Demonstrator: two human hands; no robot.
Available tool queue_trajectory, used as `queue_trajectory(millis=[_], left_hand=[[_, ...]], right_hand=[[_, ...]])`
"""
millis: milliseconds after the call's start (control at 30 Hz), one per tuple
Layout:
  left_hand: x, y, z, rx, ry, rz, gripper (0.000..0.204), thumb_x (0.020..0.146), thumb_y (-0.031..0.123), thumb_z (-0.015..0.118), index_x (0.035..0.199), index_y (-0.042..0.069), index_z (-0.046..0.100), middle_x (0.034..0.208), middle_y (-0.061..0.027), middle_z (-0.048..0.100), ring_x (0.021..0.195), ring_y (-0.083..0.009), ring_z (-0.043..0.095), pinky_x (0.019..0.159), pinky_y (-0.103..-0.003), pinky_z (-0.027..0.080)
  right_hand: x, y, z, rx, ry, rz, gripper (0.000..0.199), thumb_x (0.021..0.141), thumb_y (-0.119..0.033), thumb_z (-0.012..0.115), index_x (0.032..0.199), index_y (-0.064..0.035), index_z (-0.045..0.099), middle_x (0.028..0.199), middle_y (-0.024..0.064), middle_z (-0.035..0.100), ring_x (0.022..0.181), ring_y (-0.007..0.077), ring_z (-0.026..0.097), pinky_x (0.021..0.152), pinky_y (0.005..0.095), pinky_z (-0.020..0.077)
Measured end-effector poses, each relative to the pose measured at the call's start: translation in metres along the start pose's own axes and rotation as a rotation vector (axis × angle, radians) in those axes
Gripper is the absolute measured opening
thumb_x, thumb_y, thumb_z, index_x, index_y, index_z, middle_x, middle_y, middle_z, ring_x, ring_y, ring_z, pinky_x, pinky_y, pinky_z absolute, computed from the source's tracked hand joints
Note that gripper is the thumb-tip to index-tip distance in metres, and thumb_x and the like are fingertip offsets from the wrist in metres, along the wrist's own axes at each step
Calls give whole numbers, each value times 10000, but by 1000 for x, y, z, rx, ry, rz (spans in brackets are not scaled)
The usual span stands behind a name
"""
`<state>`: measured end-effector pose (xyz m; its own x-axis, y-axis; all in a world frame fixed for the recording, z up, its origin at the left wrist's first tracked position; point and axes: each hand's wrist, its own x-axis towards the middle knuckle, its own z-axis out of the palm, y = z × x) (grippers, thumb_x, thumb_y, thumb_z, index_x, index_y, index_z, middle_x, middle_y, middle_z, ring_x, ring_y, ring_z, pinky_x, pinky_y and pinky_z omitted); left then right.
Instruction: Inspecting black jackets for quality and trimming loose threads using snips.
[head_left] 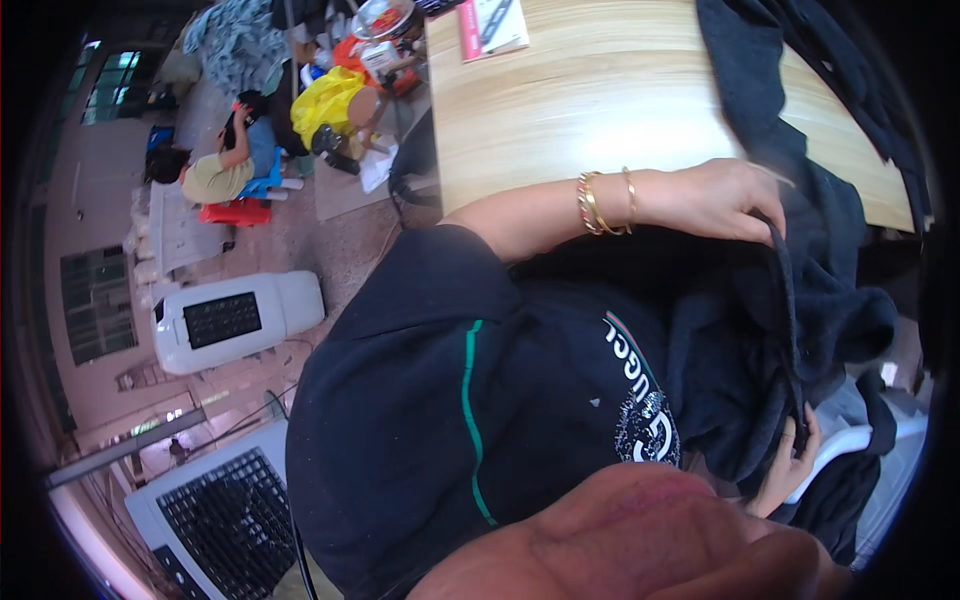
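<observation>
A length of thick black fabric [730, 340] hangs in front of me, its folded edge stretched between my two hands. My left hand [725, 200], with gold bangles at the wrist, pinches the upper end of that edge beside the table. Lower at the right, my right hand [790, 465] has its fingers closed round the other end of the edge; part of this hand is hidden. More of the dark cloth bunches to the right of the edge and runs up over the table.
A light wooden table [570, 110] carries a pink-and-white booklet [495, 28] and more dark cloth [745, 65]. At right is a pale plastic rim [850, 440] with dark cloth by it. A seated person [225, 175], a yellow bag [325, 105] and a white machine [285, 305] are at left.
</observation>
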<state>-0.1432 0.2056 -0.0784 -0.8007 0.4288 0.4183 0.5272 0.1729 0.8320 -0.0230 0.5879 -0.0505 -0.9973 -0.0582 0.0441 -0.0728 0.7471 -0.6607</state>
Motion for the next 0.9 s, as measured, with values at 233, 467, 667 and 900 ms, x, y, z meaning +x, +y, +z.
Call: queue_trajectory(millis=[233, 467, 667, 900], left_hand=[[11, 31, -2, -750, -84, -401, 154, 895, 151, 693, 964, 14, 710, 918, -1, 690, 879, -59, 618, 810, -195, 467], [32, 65, 12, -909, -44, -238, 214, 913, 117, 664, 1083, -13, 673, 1001, -20, 687, 943, -85, 631, 873, -204, 485], [35, 93, 42, -303, 55, 109, 245, 767, 192, 799, 846, -5, 679, 740, -73, 674, 684, -127, 635, 617, -268, 503], [19, 86, 45, -291, 27, 46, 267, 816, 214, 723, 912, -32, 685, 755, -145, 680, 677, -228, 668, 612, -310, 504]], right_hand=[[-24, 23, -5, 131, 280, -43, 146, 913, 24, 611, 1052, 62, 636, 1046, 79, 646, 988, 162, 589, 936, 267, 438], [-17, -33, -20, 372, 776, -221, 197, 975, -56, 540, 1095, 65, 640, 1022, 119, 669, 933, 188, 616, 895, 306, 493], [-4, -135, 6, -62, 297, -710, 192, 839, 117, 663, 1019, 67, 620, 961, 186, 653, 861, 272, 636, 835, 333, 513], [26, -149, 27, -93, 141, -771, 280, 777, 176, 663, 1034, 65, 657, 940, 168, 649, 848, 259, 642, 802, 314, 506]])
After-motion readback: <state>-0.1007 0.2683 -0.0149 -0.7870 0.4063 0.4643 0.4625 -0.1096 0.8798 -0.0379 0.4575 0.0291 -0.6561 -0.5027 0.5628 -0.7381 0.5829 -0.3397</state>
